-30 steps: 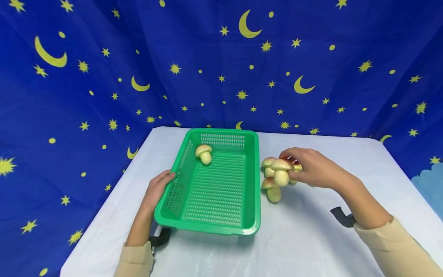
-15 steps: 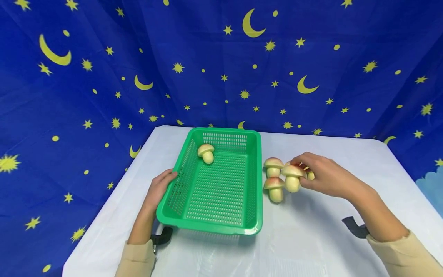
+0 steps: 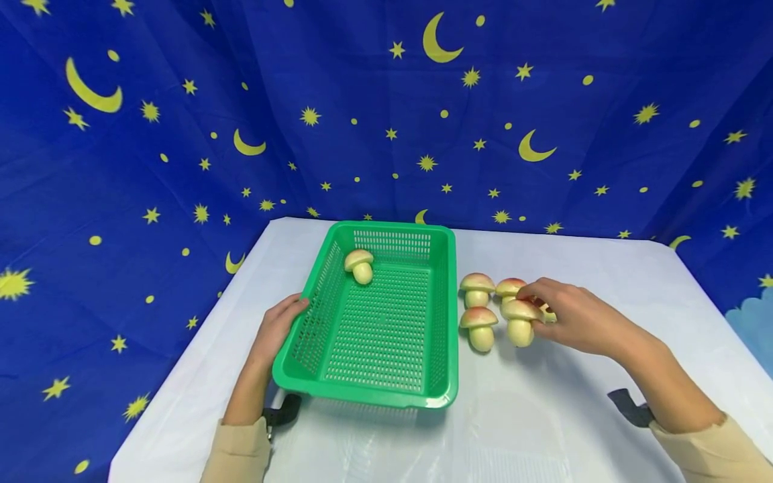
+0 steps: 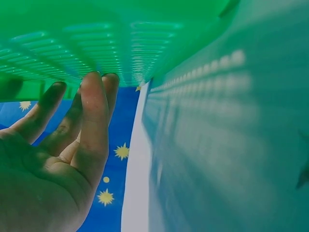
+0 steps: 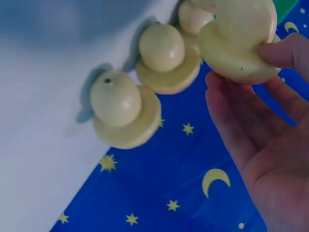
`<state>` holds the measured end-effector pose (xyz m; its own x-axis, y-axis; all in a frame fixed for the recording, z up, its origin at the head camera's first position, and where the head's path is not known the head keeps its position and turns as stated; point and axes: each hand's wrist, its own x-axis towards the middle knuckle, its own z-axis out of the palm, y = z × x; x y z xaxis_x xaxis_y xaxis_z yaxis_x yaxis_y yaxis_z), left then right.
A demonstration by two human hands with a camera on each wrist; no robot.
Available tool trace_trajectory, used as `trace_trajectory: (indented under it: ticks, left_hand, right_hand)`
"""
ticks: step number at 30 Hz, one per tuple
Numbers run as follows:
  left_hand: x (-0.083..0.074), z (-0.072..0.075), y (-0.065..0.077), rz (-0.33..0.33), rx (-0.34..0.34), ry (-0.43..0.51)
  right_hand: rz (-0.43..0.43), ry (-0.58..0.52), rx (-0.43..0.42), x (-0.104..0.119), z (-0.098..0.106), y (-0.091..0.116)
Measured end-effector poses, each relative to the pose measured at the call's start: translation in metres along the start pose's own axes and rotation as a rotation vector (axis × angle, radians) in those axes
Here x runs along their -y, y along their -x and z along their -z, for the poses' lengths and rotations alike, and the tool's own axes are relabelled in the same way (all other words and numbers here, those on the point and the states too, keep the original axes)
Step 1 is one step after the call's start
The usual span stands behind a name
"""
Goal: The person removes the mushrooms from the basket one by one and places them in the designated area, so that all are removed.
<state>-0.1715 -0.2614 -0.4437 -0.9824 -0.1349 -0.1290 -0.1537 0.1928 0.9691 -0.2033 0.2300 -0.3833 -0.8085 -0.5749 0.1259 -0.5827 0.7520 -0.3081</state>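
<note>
My right hand [image 3: 574, 315] pinches a toy mushroom [image 3: 521, 322], cap up, between thumb and fingertips at the front of a small mushroom group. In the right wrist view, the thumb lies against the cap of this held mushroom [image 5: 241, 43]. Around it in the head view are a back left mushroom [image 3: 477, 287], a front left mushroom [image 3: 480, 329], a back mushroom [image 3: 510, 286] and one partly hidden behind my fingers. My left hand [image 3: 276, 335] holds the left rim of the green basket [image 3: 368, 400]; its fingers [image 4: 93, 106] reach to the outer wall.
One mushroom [image 3: 360, 267] lies in the basket's back left corner. The white-covered table [image 3: 513, 416] extends in front and to the right. A blue curtain [image 3: 386, 100] with moons and stars surrounds the table's back and sides.
My right hand has moved the held mushroom right and toward the table's front, uncovering the back mushroom. The front left mushroom stands straighter than a second ago. My left hand stays at the basket rim.
</note>
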Motion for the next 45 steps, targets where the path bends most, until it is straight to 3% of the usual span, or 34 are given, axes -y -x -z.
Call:
trace_trajectory:
  ticks: [24,33,45]
  left_hand:
    - [-0.004,0.002,0.004,0.016,0.006,0.005]
    - [-0.003,0.000,0.002,0.019,0.005,0.007]
    - [-0.004,0.000,0.003,0.015,0.000,0.010]
  right_hand:
    - [-0.017,0.038,0.035,-0.010,-0.028,0.004]
    - [-0.017,0.104,0.005,-0.012,-0.036,0.007]
    - [-0.015,0.109,-0.010,-0.017,-0.041,0.009]
